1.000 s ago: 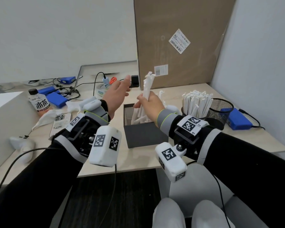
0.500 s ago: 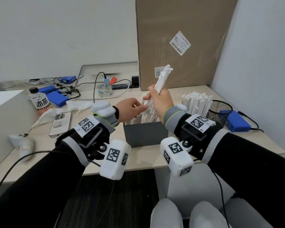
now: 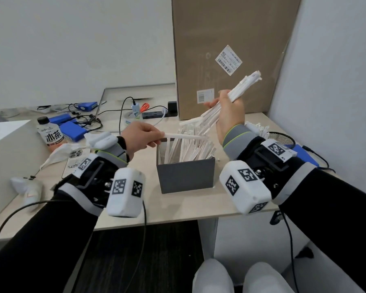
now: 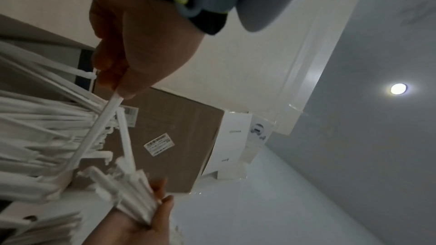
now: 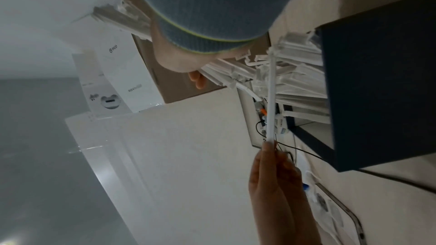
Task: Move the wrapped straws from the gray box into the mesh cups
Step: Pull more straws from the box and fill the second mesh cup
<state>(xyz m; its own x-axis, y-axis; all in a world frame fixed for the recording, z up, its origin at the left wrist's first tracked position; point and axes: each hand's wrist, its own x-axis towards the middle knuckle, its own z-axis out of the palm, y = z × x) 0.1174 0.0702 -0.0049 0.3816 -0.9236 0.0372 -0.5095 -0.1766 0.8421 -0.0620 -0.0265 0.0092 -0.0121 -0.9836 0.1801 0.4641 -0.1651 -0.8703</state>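
The gray box [image 3: 186,176] stands at the desk's middle with many white wrapped straws [image 3: 190,149] leaning inside. My right hand [image 3: 228,111] grips a bundle of wrapped straws [image 3: 241,85], raised and tilted up to the right above the box. My left hand [image 3: 140,136] pinches a single wrapped straw [image 3: 184,136] that lies level over the box's top; the same straw [image 4: 94,133] shows in the left wrist view. A black mesh cup [image 3: 281,138] with straws in it stands right of the box, mostly behind my right wrist.
A tall cardboard box [image 3: 230,49] stands behind the gray box. A phone [image 3: 74,157], a bottle [image 3: 51,134], blue packs [image 3: 72,127], cables and a white box [image 3: 6,157] lie to the left. A blue pack [image 3: 304,153] sits at the right.
My right hand lifted the bundle higher and to the right, out of the box. My left hand came down to the box and took one straw, drawing it leftward.
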